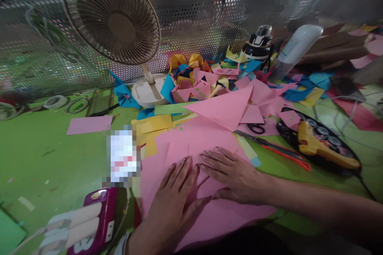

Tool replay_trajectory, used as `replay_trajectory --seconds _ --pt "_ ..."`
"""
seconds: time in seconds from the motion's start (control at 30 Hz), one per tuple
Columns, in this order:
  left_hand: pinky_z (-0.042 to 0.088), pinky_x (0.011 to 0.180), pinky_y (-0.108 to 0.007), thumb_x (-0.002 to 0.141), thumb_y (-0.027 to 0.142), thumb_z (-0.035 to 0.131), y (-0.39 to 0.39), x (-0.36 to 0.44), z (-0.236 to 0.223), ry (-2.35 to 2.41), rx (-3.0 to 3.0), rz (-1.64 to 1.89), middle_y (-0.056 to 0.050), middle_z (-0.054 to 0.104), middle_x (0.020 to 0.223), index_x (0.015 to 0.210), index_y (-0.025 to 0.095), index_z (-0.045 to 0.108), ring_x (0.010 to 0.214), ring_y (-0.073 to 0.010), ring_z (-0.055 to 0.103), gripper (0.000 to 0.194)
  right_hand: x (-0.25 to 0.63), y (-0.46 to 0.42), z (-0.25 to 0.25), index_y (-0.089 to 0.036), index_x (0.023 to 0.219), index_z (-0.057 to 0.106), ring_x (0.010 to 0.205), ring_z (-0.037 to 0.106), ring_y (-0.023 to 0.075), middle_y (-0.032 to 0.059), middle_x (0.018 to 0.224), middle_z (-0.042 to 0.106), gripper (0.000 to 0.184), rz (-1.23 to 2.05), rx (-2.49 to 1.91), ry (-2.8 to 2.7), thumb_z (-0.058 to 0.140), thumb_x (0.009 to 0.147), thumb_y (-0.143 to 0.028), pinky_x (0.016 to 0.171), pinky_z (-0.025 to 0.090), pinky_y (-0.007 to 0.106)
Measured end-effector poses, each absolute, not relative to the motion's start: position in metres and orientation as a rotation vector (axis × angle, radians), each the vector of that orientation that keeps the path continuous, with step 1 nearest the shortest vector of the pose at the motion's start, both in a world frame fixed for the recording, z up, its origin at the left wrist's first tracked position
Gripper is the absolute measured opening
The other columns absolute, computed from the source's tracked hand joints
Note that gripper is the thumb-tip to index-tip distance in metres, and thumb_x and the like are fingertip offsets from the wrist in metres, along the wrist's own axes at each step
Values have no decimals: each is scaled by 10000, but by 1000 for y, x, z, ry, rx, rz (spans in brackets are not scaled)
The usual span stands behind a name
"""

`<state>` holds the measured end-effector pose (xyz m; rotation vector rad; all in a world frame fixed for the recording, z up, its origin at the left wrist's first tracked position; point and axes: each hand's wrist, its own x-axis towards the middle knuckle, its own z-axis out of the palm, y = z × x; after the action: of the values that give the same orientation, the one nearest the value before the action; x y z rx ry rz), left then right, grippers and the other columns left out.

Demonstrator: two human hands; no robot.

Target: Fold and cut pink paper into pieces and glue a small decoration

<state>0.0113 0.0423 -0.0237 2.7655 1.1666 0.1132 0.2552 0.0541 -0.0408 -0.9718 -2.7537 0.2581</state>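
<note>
I see both hands flat on a pink sheet (215, 215) that lies on the green table (54, 159), at the near edge in front of me. The left hand (176, 199) rests palm down with fingers spread wide; it grips nothing. The right hand (233, 173) also lies palm down, fingers extended and close together, pointing left, fingertips just beside those of the left hand. It holds nothing either. Between the two hands the sheet shows a folded flap (the crease lines run diagonally).

Surroundings:
- Behind the hands, a large pink folded triangle (227, 107) lies on more pink paper.
- Yellow sheets (154, 127) lie to the left of it, partly under the pink.
- A fan (112, 18) stands at the back left, tilted upward, against a perforated metal wall.
- A heap of folded paper pieces (197, 77) in pink, blue and yellow sits beside the fan base.
- Scissors (256, 128) lie to the right of the hands, partly under paper.
- A red cutter (284, 153) lies near the right forearm.
- A yellow glue gun (323, 147) rests on a black tray (284, 131).
- A single pink strip (89, 124) lies well apart on the left.
- A maroon device (98, 217) sits at the near left edge.
</note>
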Motion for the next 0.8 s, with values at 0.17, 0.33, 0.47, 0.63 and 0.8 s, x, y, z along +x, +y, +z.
replay_trajectory --seconds 0.17,0.33,0.47,0.63,0.8 --pt "297 1082 -453 900 525 432 43 11 -28 1155 2823 126 -121 248 1502 1433 164 278 1359 -285 268 662 255 55 -40 -141 1418 318 1376 209 267 122 1456 354 664 285 -947 -2767 359 911 -568 1121 185 510" --pt "277 1079 -464 884 563 428 44 9 -32 1118 2899 115 -138 203 1514 1442 146 253 1362 -300 253 718 257 57 -40 -131 1428 293 1383 186 262 117 1471 325 683 327 -934 -2766 347 911 -575 1130 161 498" --pt "260 1082 -462 878 572 428 44 8 -31 1103 2929 116 -149 186 1516 1441 132 257 1364 -303 247 734 258 58 -38 -142 1441 257 1393 155 245 114 1487 289 702 375 -932 -2762 337 907 -589 1139 127 479" --pt "238 1092 -457 870 584 433 45 9 -30 1082 2934 135 -152 206 1511 1433 123 278 1359 -311 255 744 264 62 -35 -115 1463 165 1405 74 229 121 1512 202 794 476 -917 -2782 327 883 -634 1151 82 444" --pt "225 1092 -476 862 615 414 47 9 -32 1060 2919 93 -158 204 1510 1439 118 260 1368 -320 224 777 279 63 -32 -61 1465 111 1404 58 254 165 1519 120 931 511 -1052 -2770 371 830 -690 1154 89 414"
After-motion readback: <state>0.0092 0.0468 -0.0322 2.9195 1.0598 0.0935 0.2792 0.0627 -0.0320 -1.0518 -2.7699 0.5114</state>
